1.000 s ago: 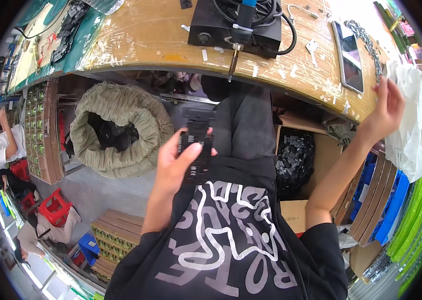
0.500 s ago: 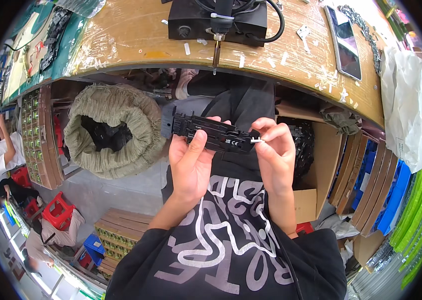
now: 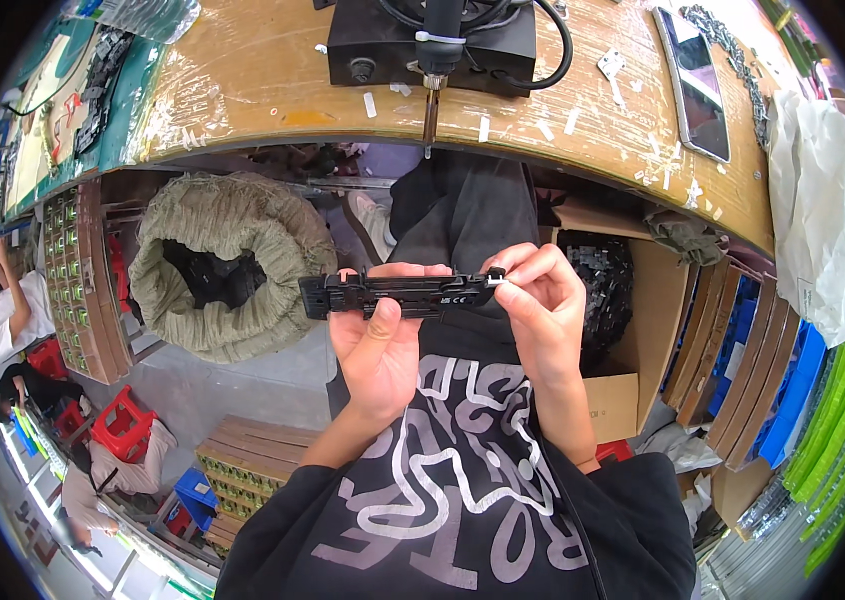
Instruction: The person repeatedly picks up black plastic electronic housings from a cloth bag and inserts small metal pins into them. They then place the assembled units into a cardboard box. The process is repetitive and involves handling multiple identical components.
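A long, narrow black plastic housing [image 3: 398,292] lies level across my left hand [image 3: 375,355], with the thumb pressed on its near side and the fingers behind it. Its slim edge and some small pale print face me. At the housing's right end, my right hand [image 3: 548,310] pinches a small whitish piece [image 3: 497,282] between thumb and fingertips. That piece is against the housing's end; whether it sits inside is too small to tell. Above the hands, a black-handled tool with a copper-coloured tip [image 3: 431,115] points down over the table edge.
The wooden table [image 3: 243,80] bears a black box [image 3: 368,60], a phone [image 3: 698,90] and white scraps. Left below stands a fabric sack [image 3: 173,320] of black parts; at right, an open carton [image 3: 650,330] and a white bag [image 3: 813,220]. Other people sit far left.
The housing has been rolled from its broad face to a narrower edge, and levelled, shifting slightly left. My right hand has brought the whitish piece closer against the housing's end.
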A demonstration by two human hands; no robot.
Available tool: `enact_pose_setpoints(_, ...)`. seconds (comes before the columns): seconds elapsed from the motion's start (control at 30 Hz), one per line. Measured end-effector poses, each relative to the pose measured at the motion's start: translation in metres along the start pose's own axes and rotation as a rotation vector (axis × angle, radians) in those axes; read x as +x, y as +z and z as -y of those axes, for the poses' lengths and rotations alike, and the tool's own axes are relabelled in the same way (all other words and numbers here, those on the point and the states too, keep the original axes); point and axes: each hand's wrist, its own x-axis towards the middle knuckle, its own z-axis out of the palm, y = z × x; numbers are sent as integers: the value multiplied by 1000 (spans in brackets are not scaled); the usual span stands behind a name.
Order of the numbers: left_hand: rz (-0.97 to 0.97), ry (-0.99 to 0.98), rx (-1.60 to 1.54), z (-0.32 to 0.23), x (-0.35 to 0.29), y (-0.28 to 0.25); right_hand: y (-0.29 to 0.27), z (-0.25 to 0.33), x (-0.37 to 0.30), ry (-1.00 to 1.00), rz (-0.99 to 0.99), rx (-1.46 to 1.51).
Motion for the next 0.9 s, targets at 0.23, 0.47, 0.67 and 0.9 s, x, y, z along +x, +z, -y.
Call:
enact_pose_setpoints(0.23,2,17,3,1,3,-6,-1,-1,4,17,57,24)
enact_pose_setpoints(0.47,13,15,-1,0,5,-3,-4,1,5,20,55,-50)
enact_pose_setpoints(0.67,104,15,102,-4,2,-5,-5,-1,5,6,75,-35)
enact_pose_setpoints(0.9,305,0,265,-1,16,-20,-10,-3,8,-47,15,-85)
